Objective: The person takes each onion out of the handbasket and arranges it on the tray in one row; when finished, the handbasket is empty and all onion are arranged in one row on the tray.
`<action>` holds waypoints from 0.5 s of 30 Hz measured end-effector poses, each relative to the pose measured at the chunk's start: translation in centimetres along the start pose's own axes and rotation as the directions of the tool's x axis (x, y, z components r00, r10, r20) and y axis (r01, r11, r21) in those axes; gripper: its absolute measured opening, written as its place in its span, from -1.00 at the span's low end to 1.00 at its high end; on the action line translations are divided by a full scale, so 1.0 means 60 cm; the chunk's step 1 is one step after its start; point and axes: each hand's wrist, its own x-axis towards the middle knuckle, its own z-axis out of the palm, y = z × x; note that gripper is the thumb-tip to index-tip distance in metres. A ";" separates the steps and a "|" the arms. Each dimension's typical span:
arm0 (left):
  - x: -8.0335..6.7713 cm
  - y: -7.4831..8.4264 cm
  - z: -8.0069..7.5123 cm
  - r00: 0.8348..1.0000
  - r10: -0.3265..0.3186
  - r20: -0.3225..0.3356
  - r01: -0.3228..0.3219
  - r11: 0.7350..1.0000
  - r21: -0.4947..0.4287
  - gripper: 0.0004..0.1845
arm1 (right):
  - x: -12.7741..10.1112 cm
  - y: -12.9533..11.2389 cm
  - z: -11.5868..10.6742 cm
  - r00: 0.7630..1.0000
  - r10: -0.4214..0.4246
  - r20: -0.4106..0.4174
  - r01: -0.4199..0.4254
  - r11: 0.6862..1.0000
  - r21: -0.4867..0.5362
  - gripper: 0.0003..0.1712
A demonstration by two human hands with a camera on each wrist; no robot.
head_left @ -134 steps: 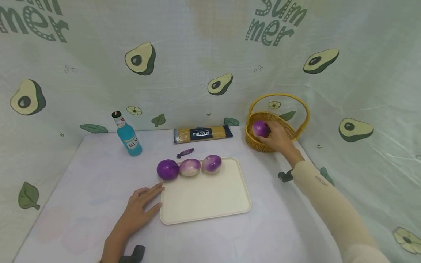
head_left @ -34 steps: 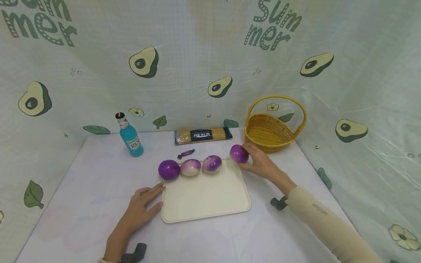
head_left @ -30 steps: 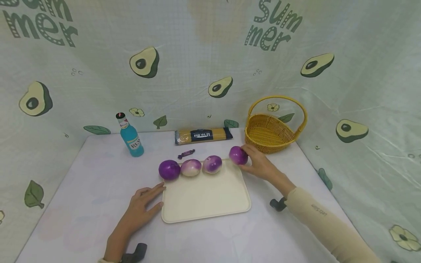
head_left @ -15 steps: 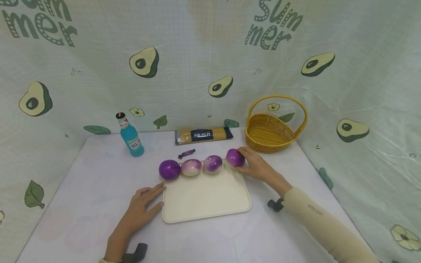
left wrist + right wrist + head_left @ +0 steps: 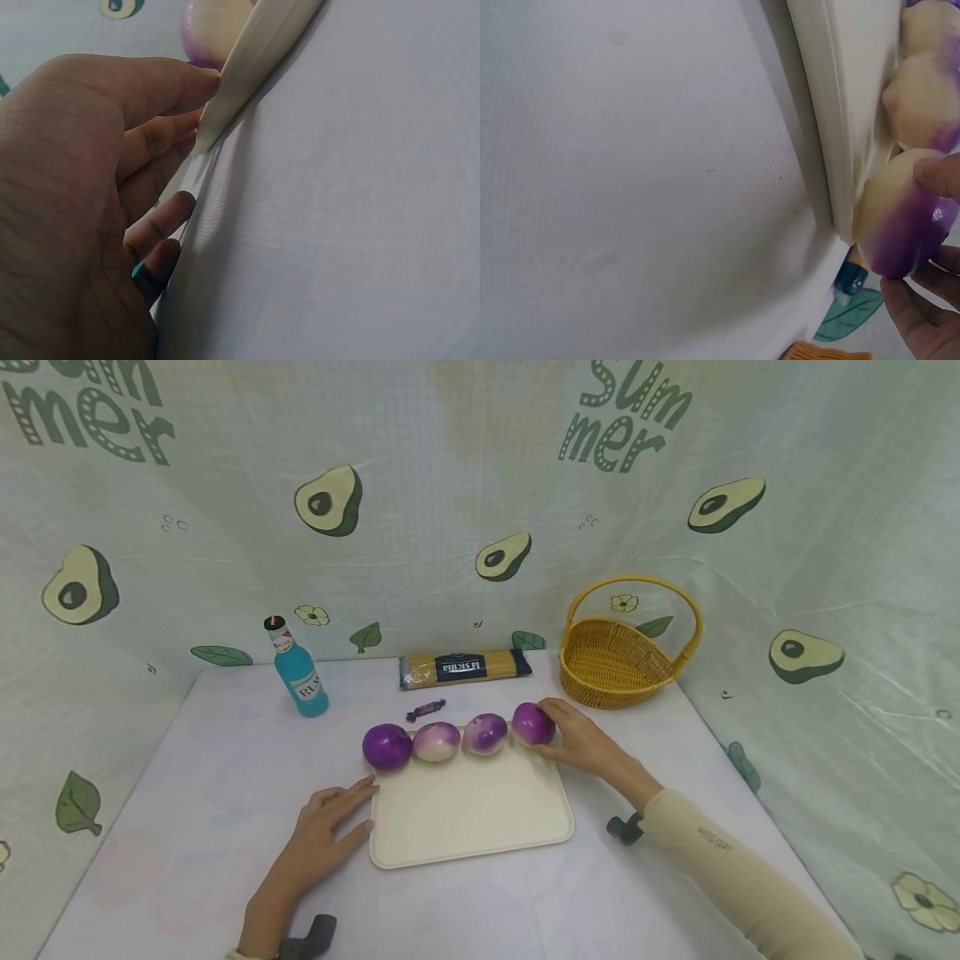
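Note:
My right hand [image 5: 577, 739] grips a purple-and-white turnip [image 5: 532, 723] at the back right corner of the cream tray [image 5: 472, 818]. In the right wrist view the thumb lies on the pale side of this turnip [image 5: 904, 217], and the fingers lie round its purple side. Three more turnips line the tray's back edge: a deep purple one [image 5: 387, 747] at the left corner, then two paler ones, a pale turnip [image 5: 436, 742] and a mottled turnip [image 5: 485, 734]. My left hand [image 5: 322, 835] rests beside the tray's left edge, its extended fingertips touching the rim [image 5: 232, 82].
Behind the tray lie a purple wrapped candy [image 5: 425, 710] and a pack of spaghetti [image 5: 465, 668]. A blue bottle [image 5: 302, 672] stands at the back left. At the back right is a wicker basket [image 5: 611, 664] with a tall handle, close behind the right hand.
The right hand has carried the turnip out of the basket, left and toward me, to the tray's back right corner. The left hand has stayed at the tray's left edge.

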 end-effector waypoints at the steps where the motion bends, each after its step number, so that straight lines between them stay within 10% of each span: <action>1: 0.000 0.000 0.000 1.000 0.003 -0.002 -0.003 1.000 0.001 -0.45 | 0.000 -0.001 0.000 1.000 -0.001 0.003 0.001 1.000 -0.001 -0.10; 15: 0.000 0.002 -0.001 1.000 -0.001 -0.002 0.001 1.000 0.001 -0.45 | 0.004 -0.009 0.010 0.998 0.037 0.046 -0.036 0.999 -0.012 -0.09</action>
